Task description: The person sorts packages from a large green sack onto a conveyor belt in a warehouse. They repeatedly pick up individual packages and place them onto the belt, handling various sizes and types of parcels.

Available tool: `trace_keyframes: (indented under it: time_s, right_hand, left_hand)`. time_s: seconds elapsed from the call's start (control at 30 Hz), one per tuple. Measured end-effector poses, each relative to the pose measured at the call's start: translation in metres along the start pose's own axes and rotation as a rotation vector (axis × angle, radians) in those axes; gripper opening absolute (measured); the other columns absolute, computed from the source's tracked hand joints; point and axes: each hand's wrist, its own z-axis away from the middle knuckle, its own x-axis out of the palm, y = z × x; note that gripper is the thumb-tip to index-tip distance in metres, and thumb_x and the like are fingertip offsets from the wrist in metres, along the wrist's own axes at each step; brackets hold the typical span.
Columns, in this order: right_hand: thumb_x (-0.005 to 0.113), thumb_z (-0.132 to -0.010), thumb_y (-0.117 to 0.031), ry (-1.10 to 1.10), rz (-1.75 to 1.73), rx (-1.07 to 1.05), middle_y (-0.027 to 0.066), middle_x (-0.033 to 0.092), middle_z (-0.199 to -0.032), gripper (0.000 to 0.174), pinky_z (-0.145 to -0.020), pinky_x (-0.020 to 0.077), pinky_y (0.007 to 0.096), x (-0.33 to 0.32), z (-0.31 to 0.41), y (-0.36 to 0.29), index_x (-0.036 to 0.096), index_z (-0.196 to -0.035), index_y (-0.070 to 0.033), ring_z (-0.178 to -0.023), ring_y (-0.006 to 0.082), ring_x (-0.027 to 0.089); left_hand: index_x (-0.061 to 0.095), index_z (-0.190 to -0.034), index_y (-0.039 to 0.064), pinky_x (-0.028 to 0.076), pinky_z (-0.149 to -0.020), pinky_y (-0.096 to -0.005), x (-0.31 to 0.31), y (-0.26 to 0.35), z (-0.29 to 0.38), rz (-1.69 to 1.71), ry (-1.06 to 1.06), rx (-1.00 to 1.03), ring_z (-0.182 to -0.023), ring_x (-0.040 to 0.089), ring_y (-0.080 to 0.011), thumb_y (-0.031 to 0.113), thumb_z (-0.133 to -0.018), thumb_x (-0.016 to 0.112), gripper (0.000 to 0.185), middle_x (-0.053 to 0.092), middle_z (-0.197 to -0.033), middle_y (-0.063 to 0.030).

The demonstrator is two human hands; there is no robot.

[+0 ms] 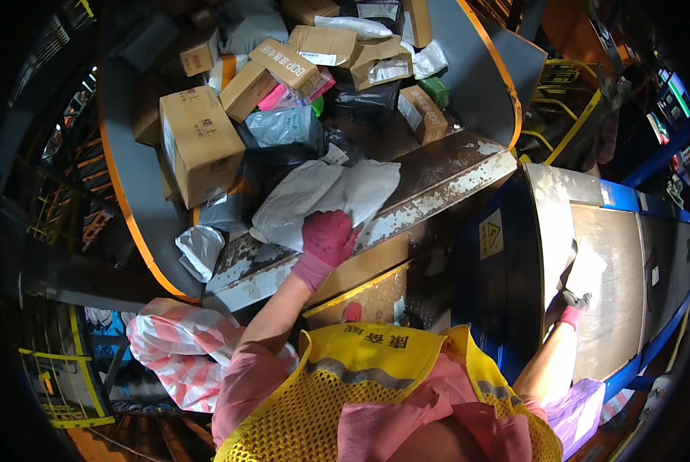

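My left hand [328,235], in a dark pink glove, grips the near edge of a white plastic mailer [345,187] at the worn metal lip of the parcel chute. Far to the right, my right hand [577,301], in a pink and grey glove, has its fingers at the lower end of a small white packet [586,270] over the belt conveyor [616,329]. Glare hides the packet's details. A large cardboard box [199,144] and a grey plastic parcel [284,128] lie beyond my left hand. A silver mailer [200,252] rests at the chute's near left corner.
More cardboard boxes [287,62] and bagged parcels are heaped at the back of the chute, whose orange-edged walls [513,110] curve around them. A red-and-white striped sack [177,352] stands at left. A purple parcel [579,413] lies beside the conveyor at lower right.
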Motion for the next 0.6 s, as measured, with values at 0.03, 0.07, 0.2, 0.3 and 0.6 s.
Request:
trace_keyframes:
  time_s: [0.03,0.07,0.2,0.3,0.6]
  right_hand:
    - [0.06,-0.082,-0.027,0.076,-0.008,0.003,0.016,0.045,-0.131,0.069,-0.102,0.0341,0.0349,-0.004,-0.007,-0.006,0.031,-0.137,0.004,-0.12,0.0244,0.045]
    - [0.059,-0.083,-0.029,0.141,-0.005,-0.006,0.0156,0.047,-0.129,0.068,-0.1,0.0356,0.035,-0.005,-0.011,-0.012,0.032,-0.137,0.004,-0.118,0.0241,0.047]
    - [0.057,-0.087,-0.036,0.276,0.017,-0.095,0.0137,0.055,-0.121,0.065,-0.095,0.0419,0.0352,0.038,0.035,-0.035,0.036,-0.135,0.002,-0.112,0.0229,0.053]
    - [0.055,-0.089,-0.041,-0.035,-0.148,-0.005,0.0124,0.061,-0.116,0.063,-0.091,0.0466,0.0354,0.121,0.146,-0.032,0.039,-0.134,0.002,-0.106,0.022,0.058]
    - [0.055,-0.08,-0.064,-1.014,-0.807,1.176,0.0083,0.052,-0.131,0.074,-0.103,0.0358,0.0461,0.232,0.359,-0.01,0.046,-0.132,-0.013,-0.118,0.0256,0.049]
  left_hand:
    - [0.056,-0.068,0.009,0.04,-0.053,-0.0405,-0.005,0.006,-0.01,0.042,0.027,-0.009,-0.06,0.053,-0.0288,0.018,-0.071,0.069,0.017,0.052,-0.068,-0.009]
    - [0.056,-0.068,0.009,0.04,-0.054,-0.0401,-0.01,0.011,-0.022,0.086,0.054,-0.017,-0.061,0.054,-0.0287,0.019,-0.072,0.069,0.016,0.053,-0.069,-0.0091]
    - [0.063,-0.072,0.006,0.037,-0.048,-0.0337,-0.025,0.03,-0.063,0.346,0.36,-0.013,-0.056,0.051,-0.0268,0.011,-0.069,0.073,0.012,0.054,-0.069,-0.0094]
    - [0.068,-0.084,0.005,0.043,-0.053,-0.0309,-0.041,0.033,-0.08,0.854,0.203,-0.627,-0.063,0.056,-0.0206,0.0,-0.072,0.067,0.013,0.058,-0.074,-0.0075]
    - [0.055,-0.119,0.002,0.042,-0.095,-0.0404,0.0,-0.027,-0.08,2.181,0.334,-0.858,-0.107,0.056,-0.0274,0.028,-0.093,0.047,0.038,0.059,-0.117,-0.0139]
